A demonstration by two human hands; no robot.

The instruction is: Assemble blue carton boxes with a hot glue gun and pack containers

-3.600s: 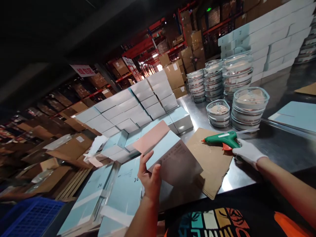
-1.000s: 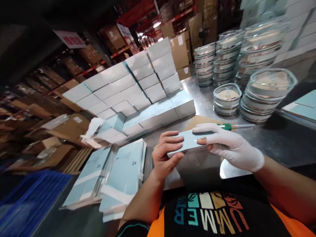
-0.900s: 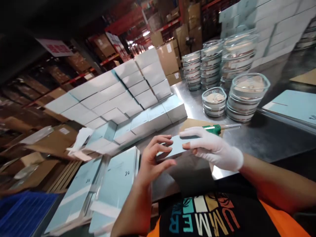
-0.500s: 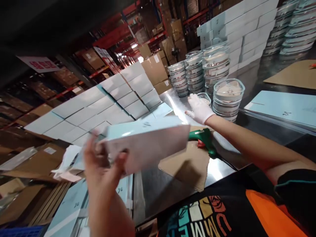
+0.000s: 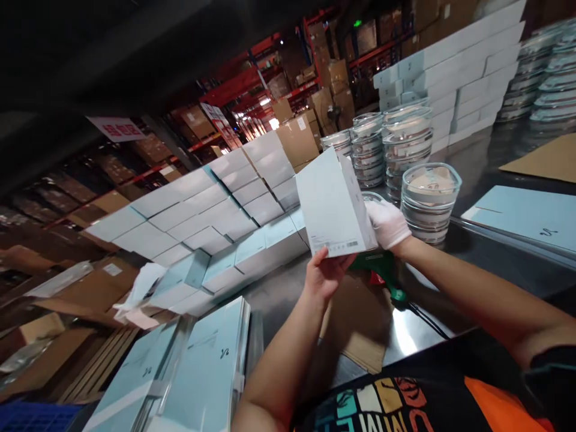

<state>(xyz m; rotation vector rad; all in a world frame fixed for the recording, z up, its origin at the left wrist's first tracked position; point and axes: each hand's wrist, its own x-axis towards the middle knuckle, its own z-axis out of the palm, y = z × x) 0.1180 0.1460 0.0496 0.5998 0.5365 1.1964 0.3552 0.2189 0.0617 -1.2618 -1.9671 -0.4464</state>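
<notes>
While the bare left hand clamps the lower edge of a white box, its thumb lies over the front face and its fingers are underneath. The white box is held tilted above the bench, with small print and a barcode along the bottom of the face. At its right side is the right hand, in a white glove; its fingertips are hidden, so whether they grasp anything cannot be told.

Under the white box, a green glue gun with a red trigger lies partly covered, its dark cord trailing to the near right. A piece of brown cardboard lies on the bench nearer the wearer, in shadow.

Just right of the gloved hand is a near stack of glass containers; taller glass stacks stand beyond it. Farther right, a flat pale blue sheet bears a dark squiggle.

On the left, a wall of white cartons rises behind a low row of pale blue-topped cartons. Flat pale blue bundles lie at the near left, and more white cartons are piled at the far right.
</notes>
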